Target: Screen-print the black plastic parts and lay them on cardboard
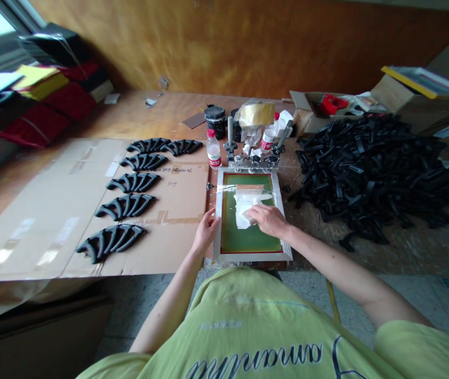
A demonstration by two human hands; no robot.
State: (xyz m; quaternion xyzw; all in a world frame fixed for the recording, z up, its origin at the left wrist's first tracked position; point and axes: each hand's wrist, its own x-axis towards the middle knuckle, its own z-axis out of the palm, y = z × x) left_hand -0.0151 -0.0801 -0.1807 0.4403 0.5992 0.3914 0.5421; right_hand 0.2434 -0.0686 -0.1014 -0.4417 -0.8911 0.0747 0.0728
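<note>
A silver-framed screen [218,231] with a green mesh lies in front of me, joined at its far end to a metal clamp [251,162]. On the mesh, my right hand [267,218] has its fingers closed on a white cloth [243,210]. A squeegee with a wooden edge [250,188] rests just beyond the cloth. At the frame's left side, my left hand [208,226] grips the edge, its fingertips partly hidden.
Curved black parts [109,242] stand in rows on cardboard [50,210] at the left. A big heap of black parts [378,173] fills the right. Behind the screen are a red-capped bottle [213,150] and a black tub [215,122].
</note>
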